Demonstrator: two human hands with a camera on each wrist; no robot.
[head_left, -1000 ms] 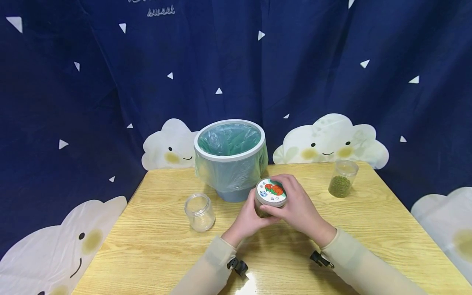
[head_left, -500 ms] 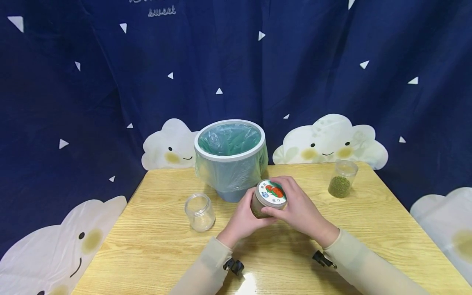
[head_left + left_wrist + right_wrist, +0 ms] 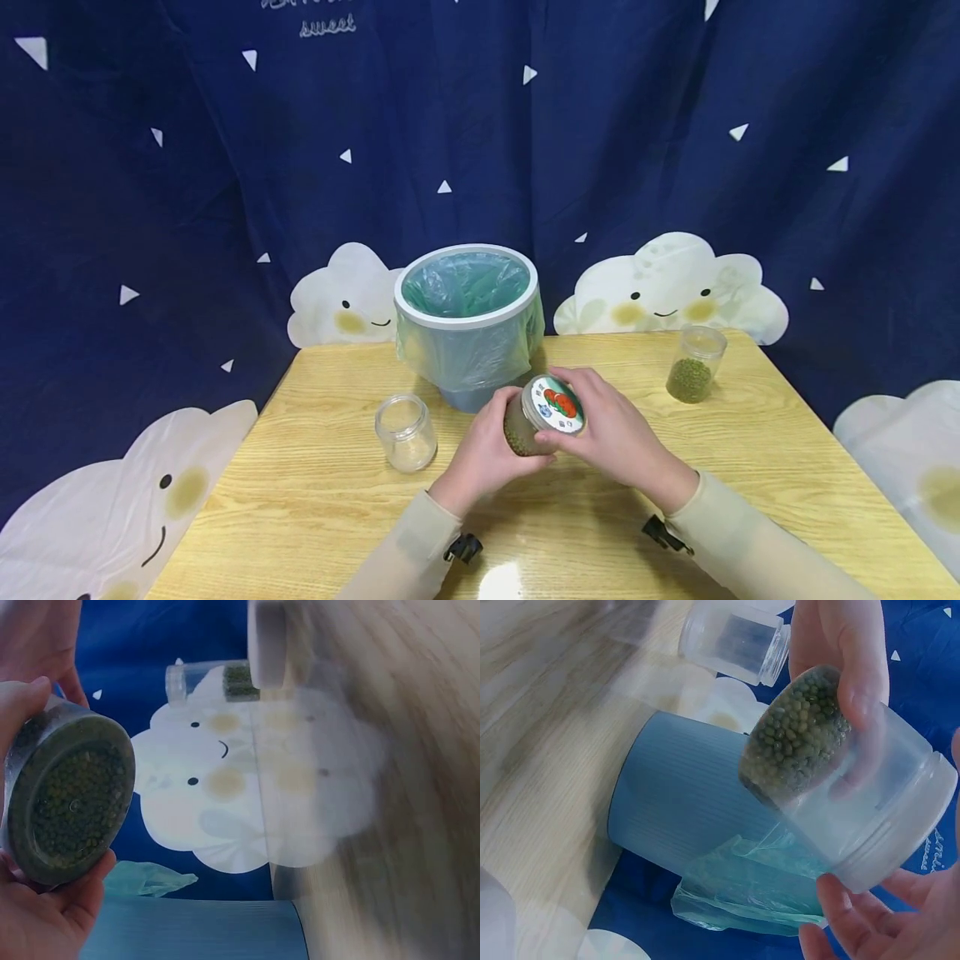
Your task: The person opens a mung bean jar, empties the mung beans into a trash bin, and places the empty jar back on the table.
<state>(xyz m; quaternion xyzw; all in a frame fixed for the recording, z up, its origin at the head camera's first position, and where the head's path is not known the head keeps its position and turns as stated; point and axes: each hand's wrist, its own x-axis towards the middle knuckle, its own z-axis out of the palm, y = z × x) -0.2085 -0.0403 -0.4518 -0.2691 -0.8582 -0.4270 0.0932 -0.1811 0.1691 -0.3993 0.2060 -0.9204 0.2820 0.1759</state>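
Observation:
In the head view a clear jar (image 3: 517,427) of small green beans is held up, tilted toward the right. My left hand (image 3: 480,454) grips its body from the left. Across its white lid (image 3: 557,405), which bears a red-and-green fruit picture, the fingers and thumb of my right hand (image 3: 618,429) hold the edge. The lid sits on the jar. From the left wrist the jar's base (image 3: 75,802) shows, with beans against it. The right wrist view shows the beans (image 3: 799,739) heaped toward the bottom and the upper part of the jar clear.
Behind the hands stands a blue bin (image 3: 467,321) with a green plastic liner. An uncovered clear jar (image 3: 406,437) is left of the hands. At the back right of the wooden table (image 3: 315,517) stands another clear jar (image 3: 692,377), partly filled with green bits.
The jar has tipped over more, its lid turning toward the right and its base toward the left. Both hands have shifted slightly with it, still holding the jar and lid.

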